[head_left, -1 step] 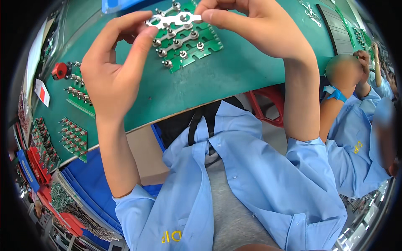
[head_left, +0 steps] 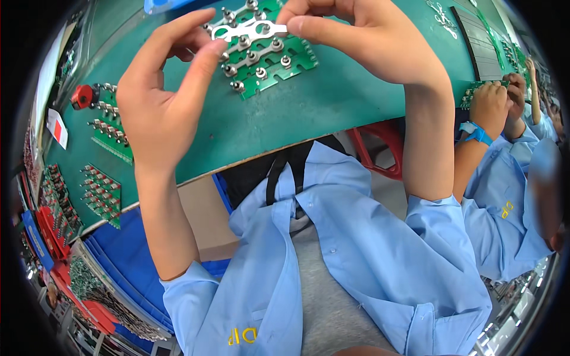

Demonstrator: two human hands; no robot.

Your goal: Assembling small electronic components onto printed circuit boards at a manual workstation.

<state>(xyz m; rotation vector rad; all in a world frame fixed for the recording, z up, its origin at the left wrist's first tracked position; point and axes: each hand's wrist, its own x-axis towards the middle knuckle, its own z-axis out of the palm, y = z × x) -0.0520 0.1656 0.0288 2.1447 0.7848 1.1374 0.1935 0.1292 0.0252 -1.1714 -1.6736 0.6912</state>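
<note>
Standing by this green bench (head_left: pixel 332 98), I'd say the trick is getting the silver plate (head_left: pixel 241 31) level before any pressure goes on. It's up at the far end of the green circuit board (head_left: pixel 303 57), over the metal posts, roughly between the two hands. Right hand (head_left: pixel 380 44) has thumb and forefinger pinched together on the plate's right tab, no real gap there. Left hand (head_left: pixel 157 113) is looser: thumb by the plate's left end, forefinger parted from it, and honestly I can't tell if those fingers have a proper grip or are just steadying it. Looks like a post tip shows in the right hole; can't make out how the left one sits. I'd sight down through both holes, line them up with their posts, then ease both ends down evenly (tilt it and I bet it binds on the threads). Keep fingertips on the edges so the holes stay visible. The grey strip (head_left: pixel 265 51) nearer the person, lying flat around its posts, seems a decent guide for how level it should end up.
</note>
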